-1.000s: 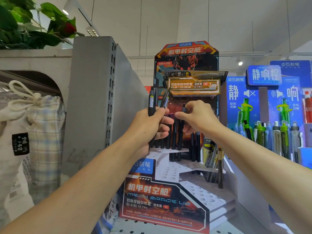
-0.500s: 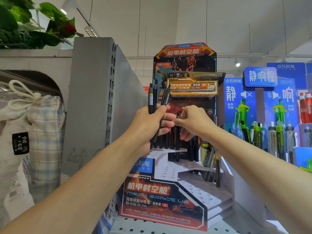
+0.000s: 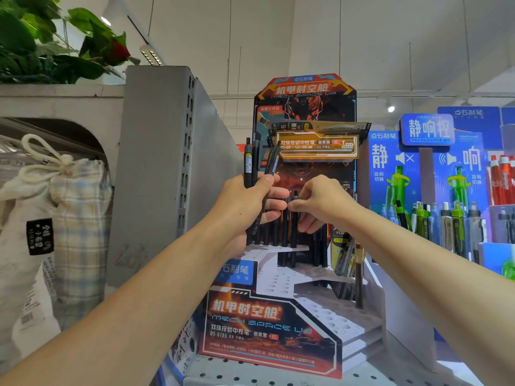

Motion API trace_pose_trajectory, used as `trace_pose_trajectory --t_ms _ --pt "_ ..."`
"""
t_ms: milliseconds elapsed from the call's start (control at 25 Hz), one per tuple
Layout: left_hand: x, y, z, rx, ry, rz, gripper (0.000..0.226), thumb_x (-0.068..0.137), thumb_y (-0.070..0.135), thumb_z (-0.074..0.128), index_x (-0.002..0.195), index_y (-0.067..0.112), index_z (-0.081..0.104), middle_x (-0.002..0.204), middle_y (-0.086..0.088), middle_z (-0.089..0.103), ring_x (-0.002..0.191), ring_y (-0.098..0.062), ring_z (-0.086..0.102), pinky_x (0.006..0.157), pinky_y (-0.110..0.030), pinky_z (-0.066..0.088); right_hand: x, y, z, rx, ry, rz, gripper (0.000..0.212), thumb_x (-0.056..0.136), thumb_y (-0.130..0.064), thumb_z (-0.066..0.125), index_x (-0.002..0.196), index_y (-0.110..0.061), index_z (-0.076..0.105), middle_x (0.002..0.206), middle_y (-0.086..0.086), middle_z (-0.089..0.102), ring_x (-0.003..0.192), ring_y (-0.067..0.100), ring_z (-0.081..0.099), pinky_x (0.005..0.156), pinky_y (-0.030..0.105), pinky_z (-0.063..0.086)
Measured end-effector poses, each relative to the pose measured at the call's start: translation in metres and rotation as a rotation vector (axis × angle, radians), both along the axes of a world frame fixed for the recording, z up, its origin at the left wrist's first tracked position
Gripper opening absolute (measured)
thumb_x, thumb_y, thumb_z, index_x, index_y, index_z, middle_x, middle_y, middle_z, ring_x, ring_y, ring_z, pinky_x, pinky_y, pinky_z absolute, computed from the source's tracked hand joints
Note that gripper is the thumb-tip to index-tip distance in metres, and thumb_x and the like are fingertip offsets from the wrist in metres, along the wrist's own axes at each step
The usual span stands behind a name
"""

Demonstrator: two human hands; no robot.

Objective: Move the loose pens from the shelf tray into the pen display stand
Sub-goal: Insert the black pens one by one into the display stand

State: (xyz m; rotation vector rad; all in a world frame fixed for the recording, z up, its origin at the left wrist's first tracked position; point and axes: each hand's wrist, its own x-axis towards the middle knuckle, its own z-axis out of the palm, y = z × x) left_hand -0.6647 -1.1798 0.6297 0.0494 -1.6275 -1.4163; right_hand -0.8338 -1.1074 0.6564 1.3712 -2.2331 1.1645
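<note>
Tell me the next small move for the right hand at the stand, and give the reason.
Probably press the pen straight down until it seats, then let go. The right hand pinches its top among the upright pens on the top tier of the display stand, and its cap sits slightly above its neighbours. The left hand holds a bundle of black pens waiting, so the grip should free up for the next one.

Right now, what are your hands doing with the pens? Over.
Left hand grips spare pens. Right hand pinches one pen over the stand. Nothing blocking.
</note>
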Motion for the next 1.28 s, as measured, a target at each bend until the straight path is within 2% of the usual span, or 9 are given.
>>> trace_pose_trajectory --t_ms 320,440,560,640,720,880,1040,1200,1280 --pt "0.000 0.002 0.002 0.015 -0.004 0.013 0.019 0.104 0.027 0.051 0.113 0.016 0.064 0.090 -0.003 0.079 0.070 -0.014 0.073 0.065 -0.027 0.063 0.011 0.009 0.005 0.122 0.016 -0.030 0.025 0.094 -0.020 0.072 0.090 0.005 0.069 0.068 0.015 0.075 0.062 0.027 0.076 0.063 0.038 0.065" --pt "0.001 0.003 0.000 0.050 -0.018 -0.022 0.019 0.105 0.027 0.049 0.115 0.015 0.060 0.092 -0.006 0.079 0.066 -0.014 0.071 0.062 -0.027 0.062 0.020 0.015 0.006 -0.001 0.197 -0.101 0.025 0.095 -0.028 0.071 0.088 -0.004 0.071 0.065 0.007 0.074 0.055 0.020 0.072 0.056 0.033 0.063" --pt "0.001 0.002 -0.003 0.065 -0.051 -0.032 0.025 0.105 0.028 0.049 0.114 0.012 0.065 0.092 -0.006 0.079 0.064 -0.011 0.070 0.060 -0.026 0.061 0.036 0.023 0.014 -0.282 -0.157 0.360 0.025 0.100 -0.034 0.063 0.095 -0.012 0.075 0.069 0.000 0.068 0.057 0.012 0.062 0.049 0.023 0.052" --pt "0.003 0.002 -0.002 0.070 -0.050 -0.003 0.023 0.104 0.028 0.051 0.109 0.014 0.068 0.089 -0.006 0.078 0.060 -0.009 0.069 0.058 -0.025 0.060 0.043 0.024 0.016 -0.198 -0.317 0.567 0.027 0.099 -0.039 0.062 0.092 -0.017 0.075 0.075 0.002 0.060 0.062 0.008 0.058 0.054 0.023 0.050" --pt "0.006 0.002 0.000 0.071 -0.049 0.018 0.022 0.104 0.028 0.052 0.109 0.014 0.068 0.088 -0.006 0.077 0.062 -0.009 0.071 0.060 -0.028 0.061 0.046 0.019 0.015 -0.137 -0.333 0.610 0.020 0.097 -0.037 0.066 0.095 -0.017 0.071 0.074 0.002 0.056 0.063 0.008 0.058 0.058 0.023 0.047" --pt "0.010 0.000 0.000 -0.027 -0.071 0.181 0.030 0.106 0.037 0.044 0.122 0.021 0.063 0.104 0.002 0.070 0.100 -0.016 0.065 0.083 -0.034 0.055 0.048 0.008 0.020 -0.347 -0.464 0.618 0.019 0.095 -0.020 0.069 0.101 -0.003 0.065 0.080 0.008 0.074 0.073 0.020 0.073 0.058 0.024 0.058" --pt "0.018 -0.008 0.001 -0.106 -0.020 0.282 0.033 0.107 0.040 0.038 0.129 0.025 0.058 0.108 0.007 0.062 0.104 -0.012 0.057 0.090 -0.033 0.049 0.047 -0.010 0.013 -0.387 -0.158 0.338 0.019 0.093 -0.018 0.071 0.102 -0.003 0.064 0.086 0.013 0.074 0.067 0.020 0.076 0.061 0.031 0.063" --pt "0.022 -0.012 0.000 -0.070 0.011 0.228 0.028 0.107 0.036 0.040 0.116 0.022 0.062 0.078 -0.001 0.057 0.069 -0.012 0.053 0.062 -0.025 0.049 0.049 -0.029 0.000 -0.332 -0.017 0.245 0.023 0.092 -0.018 0.074 0.095 0.002 0.062 0.074 0.015 0.074 0.059 0.020 0.075 0.058 0.036 0.064" --pt "0.024 -0.011 0.000 -0.073 -0.033 0.223 0.032 0.106 0.039 0.040 0.126 0.023 0.060 0.088 -0.012 0.063 0.078 -0.020 0.064 0.070 -0.029 0.055 0.048 -0.035 -0.002 -0.313 -0.012 0.210 0.026 0.092 -0.018 0.074 0.095 0.005 0.062 0.074 0.017 0.074 0.059 0.021 0.075 0.060 0.040 0.065"
